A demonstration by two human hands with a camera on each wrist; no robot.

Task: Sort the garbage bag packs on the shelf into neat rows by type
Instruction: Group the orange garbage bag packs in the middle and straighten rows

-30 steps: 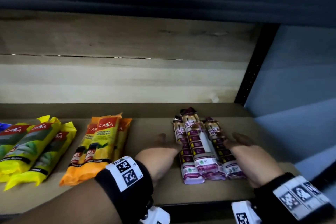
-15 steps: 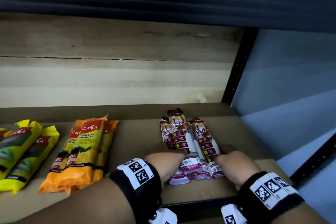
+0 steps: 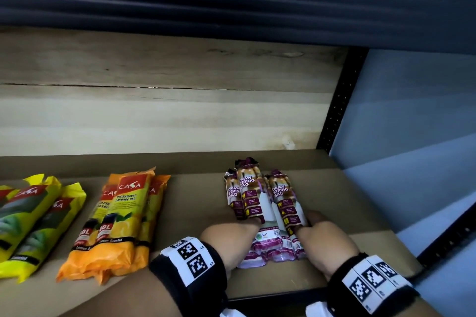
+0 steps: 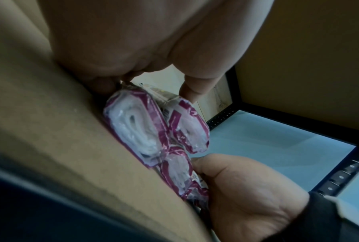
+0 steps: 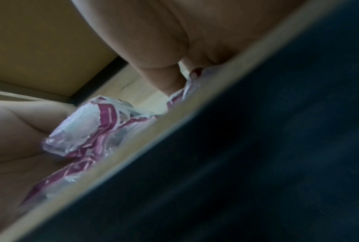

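Three purple-and-white drawstring bag packs (image 3: 253, 195) lie bunched lengthwise on the cardboard-lined shelf (image 3: 193, 201), one riding on top of the others. My left hand (image 3: 247, 222) grips the bundle's left side near its front end, thumb over the top pack. My right hand (image 3: 310, 224) grips the right side the same way. In the left wrist view the rolled pack ends (image 4: 137, 131) sit between my left hand (image 4: 149, 78) and my right hand (image 4: 236, 188). The right wrist view shows the packs (image 5: 95, 124) under my right hand (image 5: 180, 73).
Orange packs (image 3: 123, 219) lie in a stack left of centre. Yellow packs (image 3: 33, 219) lie at the far left. A black upright post (image 3: 337, 103) and a blue wall (image 3: 412, 123) bound the shelf on the right. Its dark front edge (image 3: 270, 296) is just below my wrists.
Both hands slid back along the purple packs toward their front ends and closed in on them. The packs are now pressed tighter together.
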